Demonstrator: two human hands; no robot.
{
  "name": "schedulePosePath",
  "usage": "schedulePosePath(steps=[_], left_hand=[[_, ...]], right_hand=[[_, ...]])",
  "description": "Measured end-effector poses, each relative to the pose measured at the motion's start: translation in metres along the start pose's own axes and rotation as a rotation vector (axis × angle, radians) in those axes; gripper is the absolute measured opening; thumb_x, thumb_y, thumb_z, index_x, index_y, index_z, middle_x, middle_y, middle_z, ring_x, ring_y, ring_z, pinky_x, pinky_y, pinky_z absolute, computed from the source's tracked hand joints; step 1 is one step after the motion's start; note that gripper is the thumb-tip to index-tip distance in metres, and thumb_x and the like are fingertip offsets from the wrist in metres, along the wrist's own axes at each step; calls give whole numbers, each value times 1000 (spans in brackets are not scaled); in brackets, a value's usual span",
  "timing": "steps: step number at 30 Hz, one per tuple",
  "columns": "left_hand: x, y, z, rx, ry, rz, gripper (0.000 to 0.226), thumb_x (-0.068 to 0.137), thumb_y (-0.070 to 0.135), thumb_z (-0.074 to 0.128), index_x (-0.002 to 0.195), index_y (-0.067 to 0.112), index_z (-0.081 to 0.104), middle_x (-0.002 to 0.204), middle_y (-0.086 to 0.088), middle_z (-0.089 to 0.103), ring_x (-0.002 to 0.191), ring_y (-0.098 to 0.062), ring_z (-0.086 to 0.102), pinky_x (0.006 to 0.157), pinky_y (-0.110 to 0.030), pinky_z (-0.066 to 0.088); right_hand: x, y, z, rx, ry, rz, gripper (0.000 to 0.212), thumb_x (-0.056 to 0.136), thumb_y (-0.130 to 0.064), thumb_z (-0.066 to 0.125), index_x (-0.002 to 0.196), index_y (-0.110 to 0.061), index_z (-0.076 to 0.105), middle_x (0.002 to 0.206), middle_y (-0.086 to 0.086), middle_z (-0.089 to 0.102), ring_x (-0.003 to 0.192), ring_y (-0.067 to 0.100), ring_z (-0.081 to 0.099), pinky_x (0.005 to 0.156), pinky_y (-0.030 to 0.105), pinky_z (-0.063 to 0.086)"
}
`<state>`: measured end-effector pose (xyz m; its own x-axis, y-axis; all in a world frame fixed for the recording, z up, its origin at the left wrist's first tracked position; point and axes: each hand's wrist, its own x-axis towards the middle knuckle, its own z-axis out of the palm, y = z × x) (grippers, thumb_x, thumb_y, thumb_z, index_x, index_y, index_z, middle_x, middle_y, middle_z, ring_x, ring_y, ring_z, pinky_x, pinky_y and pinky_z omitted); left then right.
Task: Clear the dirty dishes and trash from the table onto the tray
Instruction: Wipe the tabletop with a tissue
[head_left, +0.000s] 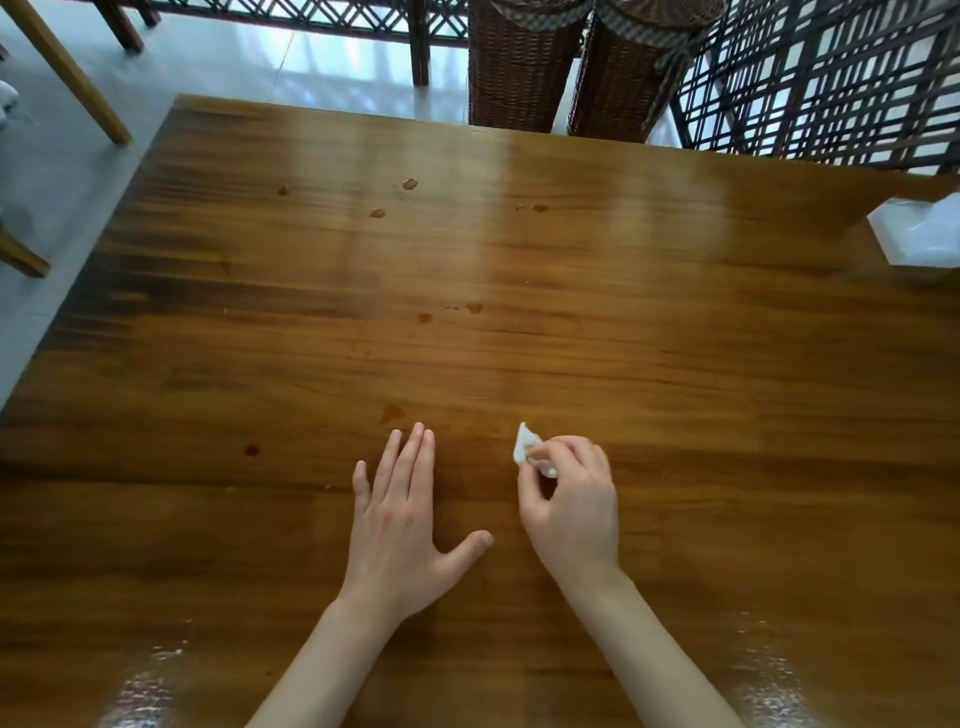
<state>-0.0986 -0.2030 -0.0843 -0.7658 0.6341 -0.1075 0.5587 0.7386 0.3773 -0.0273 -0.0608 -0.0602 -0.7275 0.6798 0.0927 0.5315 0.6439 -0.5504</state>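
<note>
Table (675, 364): glossy brown wooden top filling most of the view, grain running from 9 to 3 o'clock, window glare in pale bands across the far half
Left hand (397, 525): lies palm down on the wood just left of centre near the 6 o'clock edge, four fingers straight and held close together pointing to 12 o'clock, thumb splayed out toward 3 o'clock; it holds nothing
Right hand (571, 504): just beside the left one on its 3 o'clock side, knuckles up, fingers curled in, thumb and fingertips pinching a small scrap
Tissue scrap (524, 444): small white crumpled piece, pinched at its lower end by the right hand, its free tip sticking out toward 11 o'clock; whether it touches the wood I cannot tell
Spill drops: several small brownish wet spots on the bare wood; one (392, 413) just beyond the left fingertips at 12 o'clock, one (252, 449) off at 9 o'clock from that hand, a pair (474, 307) near the middle of the top, a cluster (409, 183) toward the far edge at 11 o'clock
White packet (919, 234): pale, translucent plastic-looking thing at the 2 o'clock edge of the table, cut off by the frame; what it holds is unclear
Wicker baskets (519, 62): two tall brown woven ones standing on the floor just past the far edge at 12 to 1 o'clock
Lattice screen (831, 78): dark wooden grid behind and right of the baskets, at 1 to 2 o'clock
Floor (62, 171): pale grey tiles at 9 to 11 o'clock, with light wooden furniture legs (67, 67) crossing the far left corner
</note>
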Motion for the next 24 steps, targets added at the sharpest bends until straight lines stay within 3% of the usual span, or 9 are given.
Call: schedulePosePath(steps=[3, 7, 11, 15, 19, 24], left_hand=[[4, -4, -4, -8, 15, -3, 103, 71, 78, 40, 150, 16, 17, 156, -2, 21, 143, -16, 4, 113, -45, 1], [5, -12, -8, -15, 30, -20, 103, 71, 78, 41, 149, 15, 19, 155, -3, 23, 143, -17, 6, 113, -47, 3], [4, -20, -10, -17, 27, -42, 103, 70, 78, 41, 149, 16, 18, 156, -2, 22, 143, -16, 4, 113, -47, 2], [5, -24, -12, -44, 32, -60, 103, 70, 79, 40, 150, 18, 16, 156, -1, 19, 143, -15, 2, 113, -46, 0], [5, -28, -16, -70, 47, -64, 102, 70, 77, 43, 149, 18, 16, 156, -1, 20, 143, -16, 4, 114, -47, 2], [7, -42, -24, -55, 61, -80, 103, 71, 79, 39, 149, 18, 13, 157, -1, 17, 144, -16, 2, 114, -46, -1]], right_hand=[[-3, -6, 7, -22, 22, 65, 7, 82, -16, 70, 82, -10, 72, 86, 0, 60, 82, 9, 51, 61, 6, 34], [-4, -9, 15, 5, -3, 113, 7, 84, -15, 68, 78, -13, 65, 81, -4, 58, 80, 11, 55, 61, 8, 36], [-2, -8, 17, 27, 3, 171, 19, 81, -23, 72, 95, -16, 63, 86, -7, 59, 87, 11, 55, 69, 16, 42], [-1, -9, 23, 15, 29, 185, 16, 83, -17, 70, 97, -10, 71, 90, -2, 64, 89, 13, 58, 69, 11, 35], [11, -17, 29, -26, 30, 91, 18, 83, -5, 67, 101, -6, 71, 91, 5, 70, 87, 21, 63, 74, 22, 44], [57, -34, 42, -28, 18, 72, 9, 86, -13, 65, 94, -11, 69, 87, 2, 69, 85, 18, 61, 74, 28, 46]])
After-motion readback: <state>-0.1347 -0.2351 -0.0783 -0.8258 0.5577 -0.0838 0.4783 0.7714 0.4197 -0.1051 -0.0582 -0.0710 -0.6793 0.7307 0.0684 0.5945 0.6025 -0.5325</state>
